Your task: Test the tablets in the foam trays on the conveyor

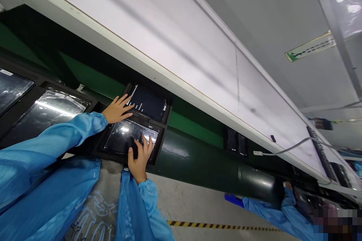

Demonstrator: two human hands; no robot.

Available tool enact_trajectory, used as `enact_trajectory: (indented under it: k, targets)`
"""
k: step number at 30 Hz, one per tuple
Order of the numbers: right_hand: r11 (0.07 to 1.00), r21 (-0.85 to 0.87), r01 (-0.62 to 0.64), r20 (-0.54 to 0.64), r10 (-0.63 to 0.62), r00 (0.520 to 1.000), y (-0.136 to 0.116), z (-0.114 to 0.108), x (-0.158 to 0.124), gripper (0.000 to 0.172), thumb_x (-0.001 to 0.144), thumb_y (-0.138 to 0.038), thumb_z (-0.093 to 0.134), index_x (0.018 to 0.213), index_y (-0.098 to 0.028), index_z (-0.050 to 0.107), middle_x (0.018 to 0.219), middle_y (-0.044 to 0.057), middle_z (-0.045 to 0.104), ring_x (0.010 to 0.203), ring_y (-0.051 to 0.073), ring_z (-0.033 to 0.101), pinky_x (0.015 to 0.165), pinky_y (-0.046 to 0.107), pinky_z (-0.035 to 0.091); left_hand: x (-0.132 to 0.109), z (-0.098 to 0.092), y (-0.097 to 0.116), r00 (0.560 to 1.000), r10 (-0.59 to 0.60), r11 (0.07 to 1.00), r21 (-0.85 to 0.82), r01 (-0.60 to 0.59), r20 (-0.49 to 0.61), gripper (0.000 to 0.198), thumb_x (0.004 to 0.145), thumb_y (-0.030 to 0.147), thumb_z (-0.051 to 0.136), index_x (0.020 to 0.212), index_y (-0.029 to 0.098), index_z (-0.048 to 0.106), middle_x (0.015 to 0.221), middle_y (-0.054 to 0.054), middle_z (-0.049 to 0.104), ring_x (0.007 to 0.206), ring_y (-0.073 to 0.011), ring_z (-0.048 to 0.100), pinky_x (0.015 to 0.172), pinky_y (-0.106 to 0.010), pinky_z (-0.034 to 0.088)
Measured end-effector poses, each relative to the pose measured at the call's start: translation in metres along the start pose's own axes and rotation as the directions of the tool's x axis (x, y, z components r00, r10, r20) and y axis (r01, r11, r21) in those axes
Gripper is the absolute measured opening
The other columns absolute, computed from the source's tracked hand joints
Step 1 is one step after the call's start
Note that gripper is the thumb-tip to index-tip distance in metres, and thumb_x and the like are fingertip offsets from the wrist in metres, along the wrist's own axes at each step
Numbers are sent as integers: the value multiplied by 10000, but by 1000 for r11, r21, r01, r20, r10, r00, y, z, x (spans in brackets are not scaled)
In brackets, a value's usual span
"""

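Observation:
A black tray holds two flat tablets in separate compartments. The far tablet has a dark screen with small white lines of text. The near tablet is dark, glossy and reflects the lights. My left hand has its fingers spread over the left edge of the far tablet and the divider beside it. With fingers apart and slightly bent, my right hand has its fingertips at the right part of the near tablet's screen. Nothing is gripped in either hand.
More tablets in black trays, one with a shiny film-covered screen, lie to the left. A dark green conveyor belt runs right beneath a white shelf. A grey cable hangs there. A co-worker's blue sleeve shows at lower right.

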State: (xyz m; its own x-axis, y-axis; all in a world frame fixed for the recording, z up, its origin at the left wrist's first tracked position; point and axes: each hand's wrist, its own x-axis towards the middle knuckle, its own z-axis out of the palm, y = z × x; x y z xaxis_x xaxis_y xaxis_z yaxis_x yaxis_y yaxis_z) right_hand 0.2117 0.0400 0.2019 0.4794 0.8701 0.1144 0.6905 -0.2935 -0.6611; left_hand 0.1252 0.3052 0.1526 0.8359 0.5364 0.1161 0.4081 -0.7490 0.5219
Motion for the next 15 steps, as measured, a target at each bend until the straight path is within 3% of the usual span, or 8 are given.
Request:
enact_trajectory:
  k: [5,9,12,15]
  targets:
    - [989,-88,122,219,-100,971,-8,6,9,346,955,-268,544,1275,-254,674,1604,43,412,1563,352,127,1217,682,162,-1,-2,1,1000,-15,1000,-9,14,-16,666,1018,594,279,1550,200,349,1672,-128,160,1558,-340,84,1235,-631,168]
    - [968,-127,215,401,-148,904,-12,14,14,399,950,-260,583,1343,-302,639,1665,19,299,1567,384,81,1187,732,166,-1,-2,1,999,-37,999,-29,36,-35,648,1026,550,277,1515,145,404,1654,-157,214,1554,-343,107,1235,-623,191]
    - [964,-146,222,450,-136,883,-14,16,14,458,930,-245,597,1387,-268,600,1674,44,276,1565,403,67,1175,750,166,-3,0,2,996,-60,997,-49,56,-64,591,1037,463,242,1460,125,477,1631,-168,276,1553,-329,127,1243,-606,188]
    - [973,-131,193,399,-126,908,-16,17,12,435,911,-219,579,1343,-253,618,1640,52,351,1565,366,110,1199,711,165,-3,2,2,991,-90,994,-78,82,-99,550,1032,393,230,1413,130,527,1602,-162,341,1550,-303,155,1254,-579,177]
